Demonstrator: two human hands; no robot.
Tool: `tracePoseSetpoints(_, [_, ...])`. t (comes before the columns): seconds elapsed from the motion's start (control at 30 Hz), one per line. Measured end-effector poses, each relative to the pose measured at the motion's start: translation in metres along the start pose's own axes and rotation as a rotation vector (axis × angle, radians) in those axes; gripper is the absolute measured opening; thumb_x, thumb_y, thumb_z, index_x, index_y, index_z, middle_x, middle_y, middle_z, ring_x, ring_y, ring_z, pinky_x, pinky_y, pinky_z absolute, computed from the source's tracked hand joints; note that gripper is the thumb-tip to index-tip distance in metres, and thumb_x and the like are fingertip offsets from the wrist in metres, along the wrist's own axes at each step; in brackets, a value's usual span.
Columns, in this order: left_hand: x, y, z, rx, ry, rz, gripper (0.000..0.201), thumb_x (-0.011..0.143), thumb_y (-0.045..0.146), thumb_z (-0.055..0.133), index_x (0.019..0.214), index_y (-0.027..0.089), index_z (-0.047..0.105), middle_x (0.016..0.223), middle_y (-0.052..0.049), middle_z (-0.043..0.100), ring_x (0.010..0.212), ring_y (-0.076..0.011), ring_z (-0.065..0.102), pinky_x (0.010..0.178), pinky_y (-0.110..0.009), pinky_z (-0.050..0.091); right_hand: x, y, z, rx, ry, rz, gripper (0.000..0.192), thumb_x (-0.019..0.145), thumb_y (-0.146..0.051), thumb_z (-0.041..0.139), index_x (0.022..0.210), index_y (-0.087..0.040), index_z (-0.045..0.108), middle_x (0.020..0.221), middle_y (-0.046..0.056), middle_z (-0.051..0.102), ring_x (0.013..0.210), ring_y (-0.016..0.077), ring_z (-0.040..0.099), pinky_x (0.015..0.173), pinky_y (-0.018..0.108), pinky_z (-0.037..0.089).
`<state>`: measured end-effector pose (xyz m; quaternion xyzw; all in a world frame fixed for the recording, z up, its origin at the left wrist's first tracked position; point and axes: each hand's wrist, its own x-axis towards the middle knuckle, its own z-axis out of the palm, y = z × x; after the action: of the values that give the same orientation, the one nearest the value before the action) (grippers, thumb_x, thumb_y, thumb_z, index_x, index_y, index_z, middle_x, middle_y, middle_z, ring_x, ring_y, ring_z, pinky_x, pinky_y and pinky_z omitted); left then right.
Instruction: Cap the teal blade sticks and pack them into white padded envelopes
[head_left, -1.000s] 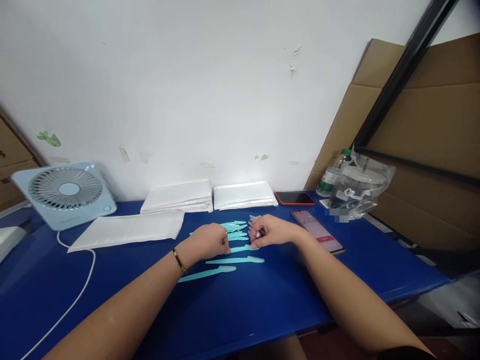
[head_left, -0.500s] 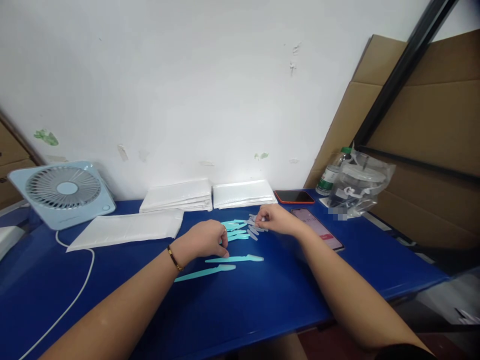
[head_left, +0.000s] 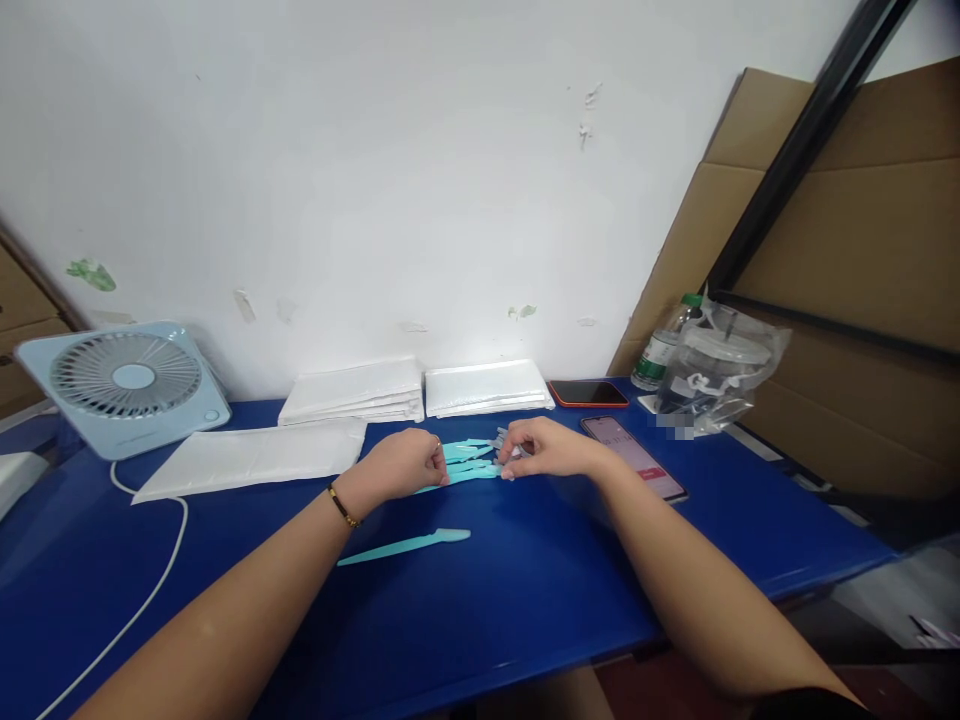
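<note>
One long, thin turquoise plastic stick with a flattened blade end point(head_left: 405, 546) lies alone on the blue tabletop point(head_left: 525, 600), near the front of the hands, and a small heap of the same turquoise sticks point(head_left: 469, 452) lies just behind them; how many are in the heap cannot be told. Beside the heap sit a few small clear plastic caps point(head_left: 504, 436), too small to count. The left hand point(head_left: 401, 465) rests knuckles-up, fingers curled and pinching one end of a turquoise stick point(head_left: 471, 475); the right hand point(head_left: 546, 452) meets it from the other side, fingertips pressed together at the stick's far end. Both forearms reach in from the near edge, and the left wrist wears a thin dark bracelet point(head_left: 342, 507). Two stacks of white padded mailers point(head_left: 420, 390) stand against the white wall point(head_left: 375, 170), and one more white mailer point(head_left: 255, 455) lies flat to the left. There are two phones: a dark one with a red case point(head_left: 589, 393) and a lit one point(head_left: 634, 458). A pale blue desk fan point(head_left: 124, 385) with a white cord point(head_left: 150, 590) stands at the left; a clear bag point(head_left: 720, 375), a bottle point(head_left: 664, 350) and brown cardboard point(head_left: 862, 300) are at the right.
</note>
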<state>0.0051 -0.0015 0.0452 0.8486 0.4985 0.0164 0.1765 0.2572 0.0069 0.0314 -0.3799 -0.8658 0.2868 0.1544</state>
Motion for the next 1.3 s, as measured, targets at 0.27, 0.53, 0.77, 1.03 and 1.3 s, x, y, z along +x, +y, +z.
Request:
tracePoseSetpoints(0.27, [0.002,-0.005,-0.002,0.073,0.073,-0.086,0.015,0.068,0.035,0.060,0.072,0.022,0.067,0.078,-0.001,0.067,0.069,-0.0155,0.059,0.051,-0.023,0.033,0.004,0.025,0.001,-0.027,0.129,0.115,0.027,0.073,-0.040,0.065,0.080,-0.014,0.070,0.075,0.003,0.061,0.063,0.0116,0.051,0.055,0.022,0.036])
tracePoseSetpoints(0.53, [-0.025,0.029,-0.013,0.181,-0.269,-0.034,0.022,0.044,0.036,0.078,0.058,0.022,0.068,0.061,0.000,0.064,0.055,-0.0153,0.056,0.048,-0.023,0.034,0.005,0.017,0.002,-0.081,0.210,0.093,0.020,0.076,-0.033,0.060,0.078,-0.016,0.071,0.075,0.004,0.062,0.063,0.0117,0.051,0.056,0.022,0.036])
tracePoseSetpoints(0.77, [-0.023,0.034,-0.004,0.139,-0.150,0.018,0.008,0.064,0.030,0.063,0.066,0.023,0.068,0.068,0.000,0.067,0.060,-0.0155,0.056,0.049,-0.025,0.034,0.002,-0.020,0.016,0.110,-0.034,-0.054,0.029,0.071,-0.042,0.067,0.085,-0.017,0.069,0.071,0.001,0.063,0.062,0.0115,0.053,0.055,0.021,0.039])
tracePoseSetpoints(1.03, [-0.011,0.018,-0.006,-0.244,-0.004,0.114,0.021,0.077,0.040,0.048,0.077,0.020,0.057,0.077,0.000,0.063,0.064,-0.0132,0.058,0.055,-0.022,0.038,0.009,-0.014,0.024,0.527,0.108,0.052,0.031,0.072,-0.040,0.066,0.085,-0.012,0.068,0.063,0.003,0.063,0.054,0.0127,0.060,0.052,0.023,0.043])
tracePoseSetpoints(1.3, [-0.016,-0.004,-0.002,-0.375,0.241,0.036,0.043,0.089,0.050,0.025,0.090,0.020,0.056,0.078,-0.001,0.061,0.072,-0.0161,0.055,0.065,-0.027,0.043,0.009,0.010,0.000,0.764,0.478,0.083,0.029,0.066,-0.037,0.072,0.082,-0.013,0.068,0.061,0.000,0.062,0.044,0.0074,0.052,0.049,0.022,0.043])
